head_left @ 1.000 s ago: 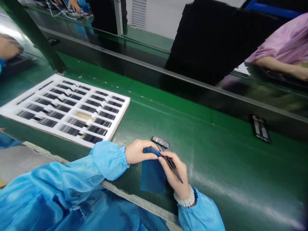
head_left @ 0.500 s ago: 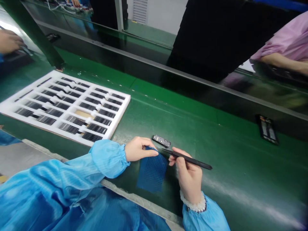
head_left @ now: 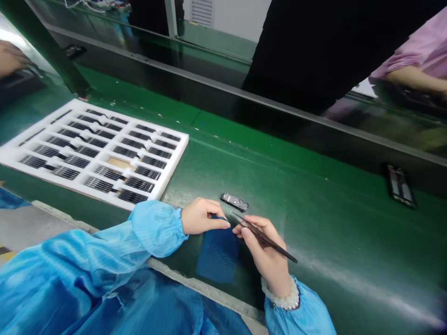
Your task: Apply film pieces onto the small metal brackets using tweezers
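Thumb and fingers of my left hand point(head_left: 202, 217) pinch the top edge of a blue sheet point(head_left: 218, 256) marked with a fine grid. The sheet hangs down toward the bench's front edge. Black tweezers point(head_left: 268, 239) are held in my right hand point(head_left: 267, 251), their tips pointing up and left, close to my left fingertips. Whether anything tiny sits between the tips cannot be made out. Just beyond both hands lies a small, narrow black electronic part point(head_left: 234, 202) on the green bench.
A white foam tray point(head_left: 171, 179) with rows of black parts lies at left; one slot shows a tan bottom. An opened phone-like device point(head_left: 401, 186) lies on the belt at right. A green post point(head_left: 45, 46) stands at far left. Co-workers' arms point(head_left: 415, 79) show beyond.
My right hand has turned the tweezers more steeply, the rear end now lower and their arms more visible. The phone-like device on the belt appears farther right. My left hand keeps its pinch.
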Available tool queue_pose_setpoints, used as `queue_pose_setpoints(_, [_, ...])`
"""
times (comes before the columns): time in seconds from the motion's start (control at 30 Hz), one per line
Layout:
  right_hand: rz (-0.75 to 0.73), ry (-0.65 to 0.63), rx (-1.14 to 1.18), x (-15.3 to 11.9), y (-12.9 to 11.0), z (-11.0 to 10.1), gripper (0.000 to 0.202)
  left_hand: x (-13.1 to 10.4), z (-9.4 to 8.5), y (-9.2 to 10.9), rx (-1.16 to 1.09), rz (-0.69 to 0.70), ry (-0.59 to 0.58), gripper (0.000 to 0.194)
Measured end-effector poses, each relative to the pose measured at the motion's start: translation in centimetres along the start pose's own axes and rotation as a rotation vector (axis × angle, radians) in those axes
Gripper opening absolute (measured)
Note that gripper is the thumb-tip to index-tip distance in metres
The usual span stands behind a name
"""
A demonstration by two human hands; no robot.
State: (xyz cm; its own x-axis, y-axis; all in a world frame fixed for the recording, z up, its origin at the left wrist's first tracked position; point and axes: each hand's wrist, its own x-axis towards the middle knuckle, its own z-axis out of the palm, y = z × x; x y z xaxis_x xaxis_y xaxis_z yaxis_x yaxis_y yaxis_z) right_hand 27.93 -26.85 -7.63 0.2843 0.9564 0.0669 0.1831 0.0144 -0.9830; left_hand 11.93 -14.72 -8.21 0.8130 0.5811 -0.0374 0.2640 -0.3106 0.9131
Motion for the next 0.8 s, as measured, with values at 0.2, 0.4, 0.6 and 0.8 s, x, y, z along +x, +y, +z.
queue_pose_setpoints(0.2, [-0.015, 0.014, 0.036, 0.26, 0.23, 0.09, 0.015, -0.07, -0.13, 0.19, 0.025, 0.044, -0.004, 0.015])
queue_pose_setpoints(0.4, [0.038, 0.002, -0.018, 0.2, 0.0, 0.19, 0.016, -0.13, -0.11, 0.33, 0.077, 0.078, -0.02, 0.012])
queue_pose_setpoints(0.6, [0.004, -0.002, -0.024, 0.27, -0.22, 0.23, 0.012, -0.07, -0.21, 0.62, 0.081, 0.093, -0.026, 0.011])
queue_pose_setpoints(0.8, [0.02, 0.008, 0.013, 0.33, -0.19, 0.32, 0.012, -0.13, -0.25, 0.54, 0.084, 0.101, -0.021, 0.011])
